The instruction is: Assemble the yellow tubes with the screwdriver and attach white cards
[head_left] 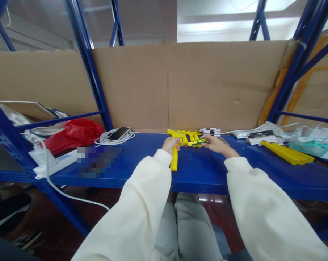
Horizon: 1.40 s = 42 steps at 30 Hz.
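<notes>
My left hand [171,145] is closed round a yellow tool-like piece [174,161], whose thick handle points down toward the front edge of the blue shelf [147,156]. To its right, my right hand [213,144] grips a green and yellow screwdriver [198,142] by its handle, which lies sideways and points left toward my left hand. Several similar yellow pieces [192,136] lie in a row just behind the screwdriver. Behind my right hand is a small stack of black and white items [210,131]. The screwdriver's tip is too small to make out.
At left are a phone [119,133] on a coiled white cable [105,138], a red bag [74,134] and a white power strip [61,162]. Yellow tubes [287,152] and a small black and white box [263,137] lie at right. Cardboard [207,83] stands behind.
</notes>
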Each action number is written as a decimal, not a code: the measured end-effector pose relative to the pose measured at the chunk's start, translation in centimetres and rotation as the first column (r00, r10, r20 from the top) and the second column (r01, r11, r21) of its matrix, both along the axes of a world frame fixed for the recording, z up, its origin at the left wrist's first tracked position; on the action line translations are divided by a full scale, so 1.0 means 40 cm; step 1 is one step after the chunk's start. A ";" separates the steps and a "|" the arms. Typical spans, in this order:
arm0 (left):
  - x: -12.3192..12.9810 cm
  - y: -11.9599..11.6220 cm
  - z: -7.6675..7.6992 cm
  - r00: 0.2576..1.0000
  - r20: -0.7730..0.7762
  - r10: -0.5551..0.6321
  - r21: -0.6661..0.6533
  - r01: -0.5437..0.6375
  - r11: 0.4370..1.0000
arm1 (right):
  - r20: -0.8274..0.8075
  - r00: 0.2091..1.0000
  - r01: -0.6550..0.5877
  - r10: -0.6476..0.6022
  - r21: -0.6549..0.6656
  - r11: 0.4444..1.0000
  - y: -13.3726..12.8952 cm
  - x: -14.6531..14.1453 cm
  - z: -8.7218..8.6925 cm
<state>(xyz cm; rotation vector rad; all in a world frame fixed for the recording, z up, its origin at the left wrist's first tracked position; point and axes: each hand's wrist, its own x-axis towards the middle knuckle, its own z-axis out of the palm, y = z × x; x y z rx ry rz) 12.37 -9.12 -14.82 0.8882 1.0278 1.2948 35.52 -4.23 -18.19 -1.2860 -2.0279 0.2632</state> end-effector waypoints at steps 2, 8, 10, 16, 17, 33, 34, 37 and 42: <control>0.000 0.000 0.000 1.000 0.011 0.004 -0.002 -0.004 1.000 | -0.006 1.000 -0.009 0.009 0.003 1.000 -0.001 0.000 0.000; -0.001 0.001 0.000 1.000 0.013 0.003 -0.002 -0.003 1.000 | -0.119 0.991 -0.050 0.052 0.016 0.999 0.007 -0.005 -0.003; -0.002 0.002 -0.001 1.000 0.006 0.001 -0.002 -0.001 1.000 | -0.204 0.976 -0.073 0.070 -0.008 0.997 0.005 -0.010 -0.001; -0.002 0.005 -0.002 0.999 0.026 0.023 -0.014 -0.023 1.000 | -0.439 0.894 -0.117 0.089 -0.037 0.992 -0.008 -0.019 0.020; -0.002 0.005 -0.002 0.999 0.027 0.026 -0.021 -0.025 0.999 | -0.465 0.881 -0.116 0.085 -0.038 0.993 -0.008 -0.020 0.023; -0.005 0.006 -0.005 0.998 -0.061 -0.020 -0.066 0.016 0.998 | -0.726 0.685 0.005 0.060 0.086 0.996 -0.036 -0.017 0.061; -0.005 0.006 -0.006 0.997 -0.066 -0.030 -0.070 0.025 0.997 | -0.727 0.683 -0.003 0.071 0.095 0.995 -0.036 -0.017 0.061; -0.006 0.007 -0.007 0.995 -0.084 -0.060 -0.083 0.053 0.995 | -0.717 0.689 -0.030 0.103 0.113 0.993 -0.036 -0.018 0.058; -0.005 0.007 -0.007 0.990 -0.116 -0.083 -0.078 0.074 0.994 | -0.707 0.699 -0.062 0.112 0.096 0.993 -0.039 -0.026 0.056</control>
